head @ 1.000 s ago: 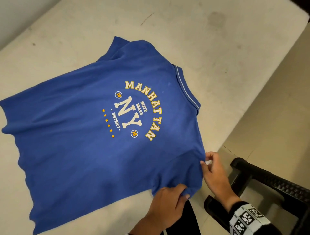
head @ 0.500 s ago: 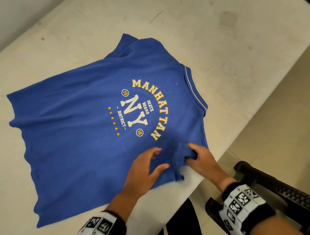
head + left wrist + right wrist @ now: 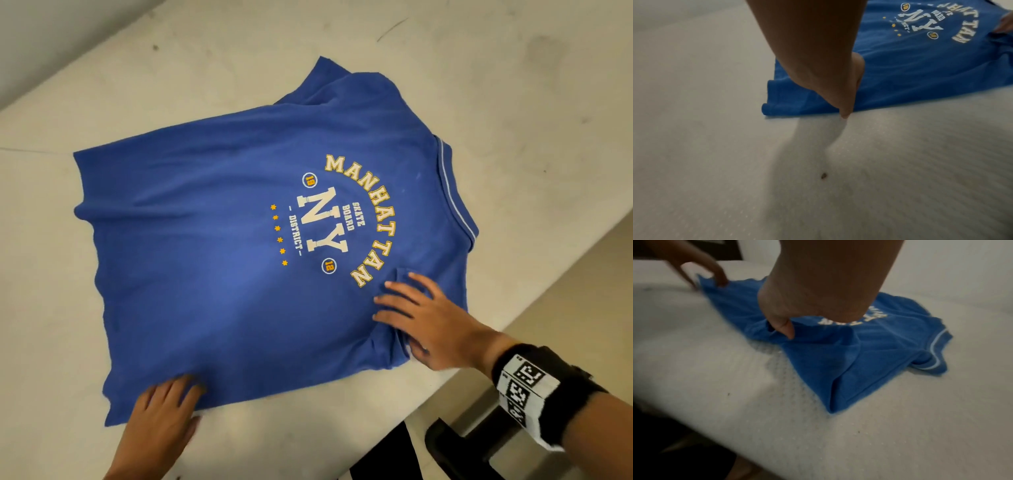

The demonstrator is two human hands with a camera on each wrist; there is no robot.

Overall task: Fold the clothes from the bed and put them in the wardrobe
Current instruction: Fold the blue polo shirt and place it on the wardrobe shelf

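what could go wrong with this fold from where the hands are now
1. The folded-in sleeve is bunched under the right hand; folding on may lock in a lumpy crease.
2. The blue shirt lies close to the mattress edge there, so a tug could drag it off.
3. The left hand only touches the hem corner; the hem may skew.
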